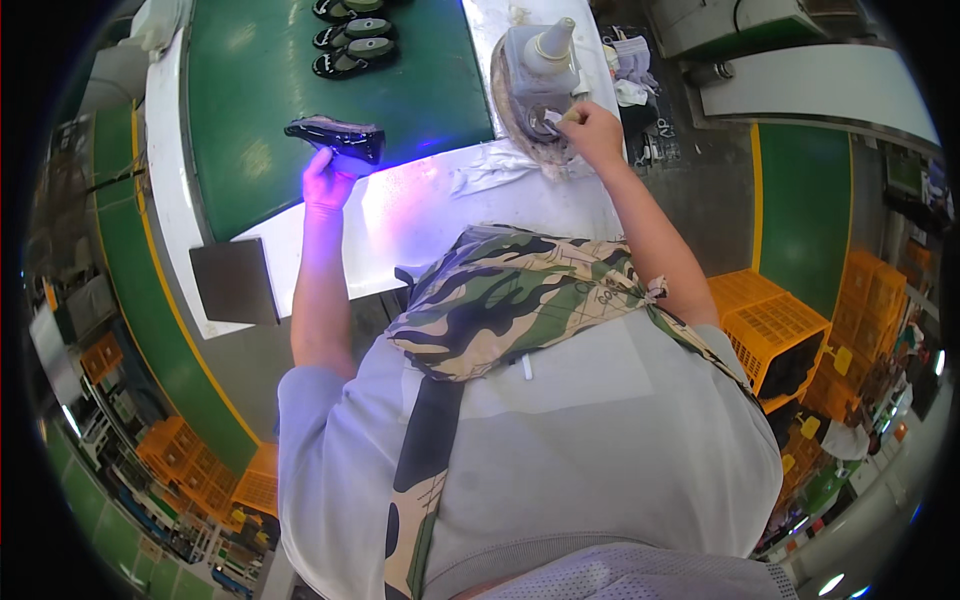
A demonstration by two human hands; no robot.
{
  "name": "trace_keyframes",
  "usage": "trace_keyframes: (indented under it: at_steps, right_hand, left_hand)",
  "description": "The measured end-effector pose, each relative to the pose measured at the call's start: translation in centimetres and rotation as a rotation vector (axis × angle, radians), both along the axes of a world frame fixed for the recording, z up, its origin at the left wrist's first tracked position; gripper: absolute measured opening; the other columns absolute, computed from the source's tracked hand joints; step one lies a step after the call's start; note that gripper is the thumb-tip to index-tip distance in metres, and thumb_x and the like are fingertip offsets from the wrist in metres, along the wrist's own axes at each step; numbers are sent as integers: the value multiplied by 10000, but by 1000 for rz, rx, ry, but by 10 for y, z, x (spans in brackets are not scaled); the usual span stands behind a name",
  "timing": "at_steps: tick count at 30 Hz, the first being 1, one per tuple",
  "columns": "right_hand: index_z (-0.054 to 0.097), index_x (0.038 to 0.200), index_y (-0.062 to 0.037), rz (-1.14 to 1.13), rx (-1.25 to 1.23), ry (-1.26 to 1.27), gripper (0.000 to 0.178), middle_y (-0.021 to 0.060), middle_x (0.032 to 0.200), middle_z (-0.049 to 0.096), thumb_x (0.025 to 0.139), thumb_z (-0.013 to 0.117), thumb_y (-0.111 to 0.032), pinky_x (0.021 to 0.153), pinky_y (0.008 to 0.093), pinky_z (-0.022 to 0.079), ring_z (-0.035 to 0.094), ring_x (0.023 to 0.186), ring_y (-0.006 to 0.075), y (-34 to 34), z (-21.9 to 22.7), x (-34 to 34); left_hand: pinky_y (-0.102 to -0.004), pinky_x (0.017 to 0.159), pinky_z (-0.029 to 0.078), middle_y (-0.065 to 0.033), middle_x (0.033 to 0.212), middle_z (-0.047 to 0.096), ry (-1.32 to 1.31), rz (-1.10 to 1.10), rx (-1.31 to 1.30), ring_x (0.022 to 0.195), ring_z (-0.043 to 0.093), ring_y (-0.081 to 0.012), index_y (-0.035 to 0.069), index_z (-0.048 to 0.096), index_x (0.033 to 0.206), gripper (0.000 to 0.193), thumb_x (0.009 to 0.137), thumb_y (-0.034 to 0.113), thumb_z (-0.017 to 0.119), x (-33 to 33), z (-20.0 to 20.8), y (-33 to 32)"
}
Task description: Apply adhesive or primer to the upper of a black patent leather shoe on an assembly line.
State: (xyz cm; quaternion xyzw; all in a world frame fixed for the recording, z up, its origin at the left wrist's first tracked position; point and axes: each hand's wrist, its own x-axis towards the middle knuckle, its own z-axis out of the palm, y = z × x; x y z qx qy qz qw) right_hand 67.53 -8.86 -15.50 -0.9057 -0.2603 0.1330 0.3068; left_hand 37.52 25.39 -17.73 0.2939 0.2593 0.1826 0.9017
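Note:
My left hand grips a glossy black shoe by its heel end, holding it over the edge of the green conveyor belt in violet light. My right hand pinches a small brush handle at the mouth of a white plastic jug that stands in a worn shallow bowl on the white bench. Three more black shoes on lasts lie further up the belt.
A crumpled white rag lies on the bench near the bowl. A dark grey square plate sits at the bench's near left corner. Orange plastic crates stand on the floor to my right, several others to my lower left.

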Motion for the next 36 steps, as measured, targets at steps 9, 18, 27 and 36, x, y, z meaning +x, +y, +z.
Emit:
trace_keyframes:
  at_steps: [9,18,27,36]
  right_hand:
    - [700,839,-24,-105,109,256,257,81,756,685,676,781,-205,646,308,495,637,678,170,-18,11,13]
    - [627,922,2,266,801,996,226,46,837,622,746,763,-39,671,257,462,576,741,115,107,129,-76]
    - [590,895,-39,608,869,995,221,38,898,626,758,753,19,726,265,490,593,790,111,146,163,-130]
    - [591,901,-22,631,701,1334,251,58,796,621,727,771,-14,628,275,512,615,679,143,141,171,-168]
  left_hand:
    - [-393,969,489,-105,1046,662,72,182,746,1008,645,-231,-15,541,1135,611,613,27,858,-13,106,-69]
    - [-367,857,549,-183,1074,654,-40,375,1843,1002,667,-308,28,540,1057,413,715,-52,757,-33,184,-101]
    - [-410,839,551,-195,1060,652,54,348,2055,985,662,-369,22,530,1079,407,727,-38,726,-60,214,-127]
    - [-389,832,545,-184,1096,647,282,376,2028,976,657,-358,36,547,1083,490,659,29,792,-88,203,-136]
